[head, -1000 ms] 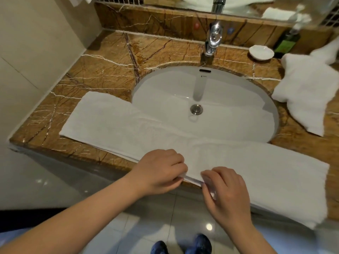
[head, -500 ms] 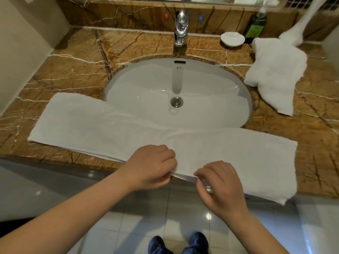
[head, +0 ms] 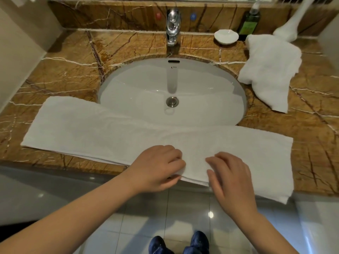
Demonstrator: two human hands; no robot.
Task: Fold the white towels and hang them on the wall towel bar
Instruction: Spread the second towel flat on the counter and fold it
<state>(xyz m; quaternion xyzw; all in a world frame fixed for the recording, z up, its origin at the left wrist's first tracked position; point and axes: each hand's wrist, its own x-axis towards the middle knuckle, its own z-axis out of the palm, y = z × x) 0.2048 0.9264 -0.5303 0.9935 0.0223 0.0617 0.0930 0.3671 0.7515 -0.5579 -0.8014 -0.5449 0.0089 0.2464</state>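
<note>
The long towel (head: pixel 110 132) lies along the counter's (head: pixel 311 162) front edge, with the left hand (head: pixel 157 169) pinching its near hem mid-length and the right hand (head: pixel 231 178) resting flat-fingered just beside.

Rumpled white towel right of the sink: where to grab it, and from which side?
Probably the near corner of the rumpled towel, coming from the front of the counter. That end lies flat and tapers to a free point; the far end is bunched beside the soap dish and green pump bottle.
</note>
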